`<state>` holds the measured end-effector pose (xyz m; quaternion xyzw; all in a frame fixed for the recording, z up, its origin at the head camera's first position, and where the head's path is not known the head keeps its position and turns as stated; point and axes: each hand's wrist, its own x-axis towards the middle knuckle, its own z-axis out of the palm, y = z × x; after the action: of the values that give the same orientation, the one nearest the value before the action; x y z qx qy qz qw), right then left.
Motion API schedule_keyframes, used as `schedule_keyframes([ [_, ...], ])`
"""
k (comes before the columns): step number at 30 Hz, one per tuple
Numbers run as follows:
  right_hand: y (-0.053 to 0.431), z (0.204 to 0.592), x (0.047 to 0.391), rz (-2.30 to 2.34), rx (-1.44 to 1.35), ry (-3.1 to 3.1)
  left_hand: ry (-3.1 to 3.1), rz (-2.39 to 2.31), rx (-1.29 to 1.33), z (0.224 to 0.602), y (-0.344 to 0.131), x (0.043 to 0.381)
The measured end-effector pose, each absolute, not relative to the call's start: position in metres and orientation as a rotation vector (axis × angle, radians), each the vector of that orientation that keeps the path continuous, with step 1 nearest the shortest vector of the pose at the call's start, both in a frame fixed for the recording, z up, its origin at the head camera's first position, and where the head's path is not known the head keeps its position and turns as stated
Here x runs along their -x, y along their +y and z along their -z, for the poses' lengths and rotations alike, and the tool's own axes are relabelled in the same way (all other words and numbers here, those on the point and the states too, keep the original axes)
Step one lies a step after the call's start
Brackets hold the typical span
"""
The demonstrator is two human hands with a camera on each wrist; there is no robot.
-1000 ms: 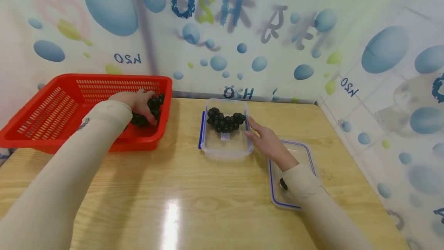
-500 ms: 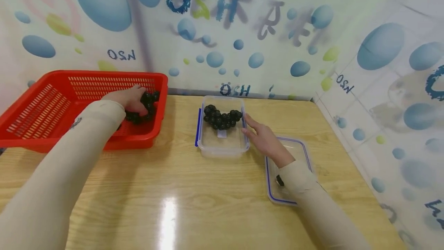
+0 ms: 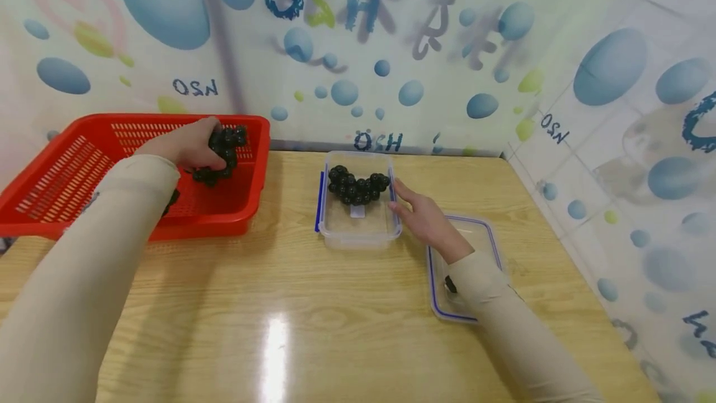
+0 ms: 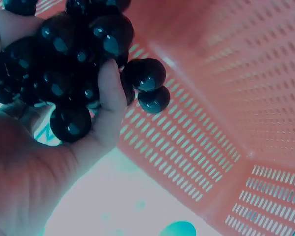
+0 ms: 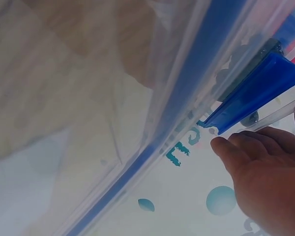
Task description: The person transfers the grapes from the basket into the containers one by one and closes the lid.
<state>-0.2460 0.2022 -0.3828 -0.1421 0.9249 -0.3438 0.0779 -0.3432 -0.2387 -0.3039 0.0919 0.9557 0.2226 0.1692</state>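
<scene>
Inside the red basket, my left hand (image 3: 190, 143) grips a bunch of black grapes (image 3: 226, 147). The left wrist view shows the thumb and fingers of that hand (image 4: 54, 169) curled round the shiny grapes (image 4: 64, 64). Another black bunch (image 3: 355, 191) lies in a clear plastic container (image 3: 360, 238) mid-table. My right hand (image 3: 427, 222) rests against the container's right wall, its fingers fairly straight. Seen from the right wrist, that hand (image 5: 270, 172) touches the clear wall near a blue latch flap (image 5: 255, 93).
The red slotted basket (image 3: 254, 204) stands at the back left, with more dark grapes (image 3: 172, 201) partly behind the left sleeve. A clear lid with a blue seal (image 3: 486, 241) lies under the right forearm. A patterned wall covering (image 3: 358, 123) borders the wooden table (image 3: 313, 316).
My left hand has raised the bunch of black grapes off the basket's bottom and shifted slightly left. The right hand stays against the container. The head view has shifted a little.
</scene>
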Motion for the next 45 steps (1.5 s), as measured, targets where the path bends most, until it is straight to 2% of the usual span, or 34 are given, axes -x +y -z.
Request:
schedule_keyframes([
  [16,0.202,0.381,0.246,1.034,0.418,2.757,2.904,-0.683,-0.365,0.251,-0.243,0.316],
  [33,0.202,0.383,0.247,1.06,0.409,2.745,2.881,-0.85,-0.734,0.235,-0.171,0.29],
  [45,0.201,0.383,0.247,1.053,0.395,2.737,2.699,-0.834,-0.937,0.249,-0.115,0.284],
])
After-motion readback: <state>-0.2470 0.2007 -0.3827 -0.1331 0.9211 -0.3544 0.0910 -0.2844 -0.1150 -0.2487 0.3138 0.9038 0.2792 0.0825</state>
